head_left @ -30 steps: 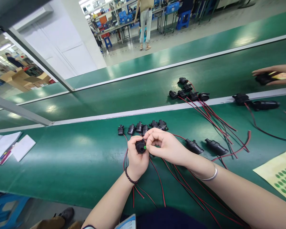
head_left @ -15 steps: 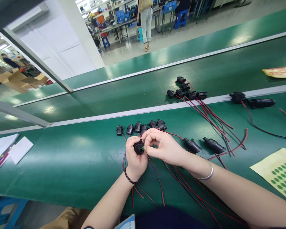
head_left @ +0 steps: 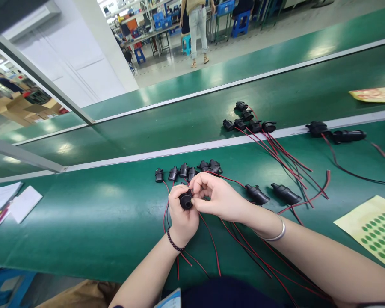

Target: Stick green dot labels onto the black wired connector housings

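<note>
A small black pump with a round, holed end facing me is wrapped in the fingers of my left hand. My right hand is closed against the pump's right side, thumb and fingertips pressed to it. Any small piece under those fingertips is hidden. Behind my hands stands a row of similar black pumps, with thin red and black wires running toward me. Two more pumps lie right of my right wrist. A pale sheet of green oval stickers lies near my right forearm.
Another cluster of pumps rests along the white strip, wires trailing forward. Farther right lies a black cylindrical part. An open notebook and pens are on the left. A metal post rises at left; a person stands beyond the bench.
The green piece seen at my right fingertips is now out of sight, and my right thumb sits closer against the pump. The view has shifted slightly; the standing person's legs have moved apart.
</note>
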`<act>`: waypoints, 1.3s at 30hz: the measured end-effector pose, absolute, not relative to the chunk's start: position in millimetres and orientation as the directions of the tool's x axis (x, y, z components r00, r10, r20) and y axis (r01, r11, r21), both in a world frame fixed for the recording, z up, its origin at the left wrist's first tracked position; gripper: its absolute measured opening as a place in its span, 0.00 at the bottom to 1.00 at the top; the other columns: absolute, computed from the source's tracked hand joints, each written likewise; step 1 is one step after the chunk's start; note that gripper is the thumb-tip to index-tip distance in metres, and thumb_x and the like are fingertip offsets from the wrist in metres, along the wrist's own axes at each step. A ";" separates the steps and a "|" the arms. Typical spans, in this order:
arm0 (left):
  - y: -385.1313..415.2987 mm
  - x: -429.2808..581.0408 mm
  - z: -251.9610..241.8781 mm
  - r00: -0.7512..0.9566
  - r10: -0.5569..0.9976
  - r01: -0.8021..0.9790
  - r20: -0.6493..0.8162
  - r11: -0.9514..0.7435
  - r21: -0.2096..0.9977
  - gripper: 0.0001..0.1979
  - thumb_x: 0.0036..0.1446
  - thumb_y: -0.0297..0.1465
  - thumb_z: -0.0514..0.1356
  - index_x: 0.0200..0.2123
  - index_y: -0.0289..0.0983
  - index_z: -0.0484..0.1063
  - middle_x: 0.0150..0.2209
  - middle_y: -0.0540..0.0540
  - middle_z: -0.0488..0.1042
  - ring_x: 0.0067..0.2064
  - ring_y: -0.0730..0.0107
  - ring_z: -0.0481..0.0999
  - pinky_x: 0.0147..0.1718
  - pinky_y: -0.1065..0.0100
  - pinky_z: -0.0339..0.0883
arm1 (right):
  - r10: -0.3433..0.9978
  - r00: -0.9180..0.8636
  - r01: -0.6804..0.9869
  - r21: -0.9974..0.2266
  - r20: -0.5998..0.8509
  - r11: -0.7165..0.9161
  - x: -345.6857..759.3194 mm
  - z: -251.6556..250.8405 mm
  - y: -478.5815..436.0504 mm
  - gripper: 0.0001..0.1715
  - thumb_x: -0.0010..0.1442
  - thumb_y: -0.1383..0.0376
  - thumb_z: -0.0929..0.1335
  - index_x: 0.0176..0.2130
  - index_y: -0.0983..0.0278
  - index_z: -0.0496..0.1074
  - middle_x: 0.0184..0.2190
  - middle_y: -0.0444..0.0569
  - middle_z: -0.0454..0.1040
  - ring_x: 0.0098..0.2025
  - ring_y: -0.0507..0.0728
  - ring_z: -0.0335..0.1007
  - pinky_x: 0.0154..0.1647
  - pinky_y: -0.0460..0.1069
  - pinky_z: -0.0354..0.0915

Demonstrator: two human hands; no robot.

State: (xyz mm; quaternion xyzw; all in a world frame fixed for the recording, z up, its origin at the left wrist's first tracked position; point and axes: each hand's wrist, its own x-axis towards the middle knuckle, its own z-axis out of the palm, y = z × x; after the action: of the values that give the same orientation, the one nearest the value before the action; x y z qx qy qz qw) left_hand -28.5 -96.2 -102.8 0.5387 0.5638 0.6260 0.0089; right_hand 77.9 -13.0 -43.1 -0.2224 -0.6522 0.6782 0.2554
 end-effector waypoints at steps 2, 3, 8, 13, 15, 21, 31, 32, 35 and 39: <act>-96.7 -27.9 -101.4 -0.423 0.625 0.589 0.656 -0.360 0.723 0.12 0.60 0.29 0.57 0.47 0.40 0.62 0.40 0.45 0.68 0.42 0.65 0.72 0.42 0.60 0.69 | 0.626 -0.779 -0.057 -0.997 0.016 -0.045 77.8 -41.8 -12.4 0.11 0.43 0.69 0.69 0.29 0.62 0.62 0.32 0.43 0.66 0.29 0.50 0.65 0.31 0.49 0.66; -96.8 -27.6 -100.7 -0.423 0.623 0.593 0.658 -0.359 0.721 0.12 0.60 0.29 0.57 0.46 0.40 0.62 0.40 0.45 0.68 0.42 0.65 0.72 0.42 0.59 0.69 | 0.624 -0.782 -0.057 -0.997 0.011 -0.054 77.9 -41.1 -12.2 0.11 0.43 0.68 0.68 0.29 0.62 0.62 0.31 0.43 0.66 0.29 0.50 0.64 0.31 0.49 0.66; -96.4 -27.2 -98.6 -0.403 0.592 0.639 0.698 -0.365 0.678 0.11 0.59 0.29 0.57 0.46 0.40 0.62 0.40 0.45 0.68 0.42 0.65 0.72 0.41 0.60 0.68 | 0.620 -0.784 -0.070 -0.996 0.019 -0.058 78.5 -38.8 -13.3 0.11 0.42 0.70 0.67 0.29 0.62 0.62 0.30 0.42 0.65 0.28 0.49 0.63 0.30 0.48 0.65; -98.3 -27.0 -100.6 -0.442 0.634 0.568 0.635 -0.350 0.745 0.12 0.58 0.28 0.58 0.46 0.40 0.63 0.41 0.46 0.68 0.41 0.67 0.72 0.40 0.62 0.69 | 0.643 -0.763 -0.058 -0.998 0.068 0.036 78.5 -42.2 -16.4 0.12 0.44 0.70 0.68 0.30 0.61 0.62 0.31 0.42 0.64 0.29 0.50 0.64 0.31 0.48 0.67; -99.4 -26.9 -102.0 -0.471 0.651 0.527 0.595 -0.333 0.782 0.13 0.57 0.29 0.59 0.45 0.41 0.63 0.41 0.46 0.68 0.41 0.67 0.73 0.40 0.62 0.69 | 0.641 -0.763 -0.058 -0.996 0.087 0.067 78.6 -43.7 -17.4 0.12 0.44 0.71 0.68 0.30 0.61 0.62 0.32 0.43 0.63 0.30 0.49 0.64 0.32 0.48 0.67; -100.0 -25.9 -101.7 -0.500 0.657 0.464 0.564 -0.347 0.815 0.12 0.57 0.31 0.60 0.44 0.41 0.63 0.41 0.46 0.68 0.41 0.66 0.72 0.41 0.61 0.69 | 0.603 -0.792 -0.098 -0.995 0.097 0.031 81.0 -41.6 -15.8 0.13 0.45 0.71 0.69 0.31 0.61 0.62 0.33 0.42 0.63 0.30 0.49 0.64 0.33 0.48 0.67; -99.3 -23.2 -96.0 -0.491 0.646 0.484 0.585 -0.355 0.799 0.11 0.59 0.30 0.59 0.44 0.41 0.63 0.40 0.46 0.68 0.41 0.67 0.72 0.42 0.62 0.68 | 0.576 -0.817 -0.106 -0.988 0.021 -0.115 80.4 -38.9 -12.2 0.11 0.46 0.68 0.69 0.31 0.62 0.62 0.30 0.42 0.63 0.31 0.50 0.63 0.32 0.48 0.63; -99.3 -23.4 -95.9 -0.482 0.640 0.501 0.599 -0.360 0.787 0.11 0.59 0.30 0.59 0.44 0.41 0.63 0.40 0.46 0.68 0.41 0.67 0.72 0.42 0.62 0.68 | 0.578 -0.816 -0.105 -0.988 0.022 -0.112 80.5 -39.0 -12.8 0.11 0.46 0.69 0.69 0.30 0.62 0.62 0.30 0.42 0.63 0.31 0.50 0.63 0.32 0.47 0.63; -98.9 -24.4 -95.8 -0.445 0.621 0.549 0.645 -0.380 0.745 0.11 0.59 0.29 0.58 0.45 0.41 0.63 0.39 0.46 0.68 0.41 0.67 0.72 0.42 0.61 0.68 | 0.601 -0.798 -0.108 -0.992 0.045 -0.069 80.7 -39.6 -15.1 0.11 0.44 0.71 0.68 0.30 0.62 0.62 0.31 0.42 0.63 0.30 0.50 0.62 0.31 0.47 0.63; -98.1 -25.0 -96.4 -0.426 0.608 0.572 0.670 -0.393 0.720 0.10 0.59 0.30 0.58 0.45 0.41 0.64 0.38 0.47 0.69 0.40 0.67 0.72 0.41 0.62 0.67 | 0.631 -0.769 -0.115 -0.993 0.102 0.020 80.2 -43.3 -18.9 0.12 0.43 0.73 0.66 0.29 0.61 0.62 0.32 0.43 0.63 0.31 0.50 0.62 0.31 0.47 0.64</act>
State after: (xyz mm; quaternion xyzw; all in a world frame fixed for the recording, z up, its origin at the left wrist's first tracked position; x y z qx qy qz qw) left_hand -25.0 -98.1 -96.4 0.5356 0.5509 0.6399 0.0138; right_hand 80.2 -18.9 -43.3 -0.1960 -0.6580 0.6720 0.2776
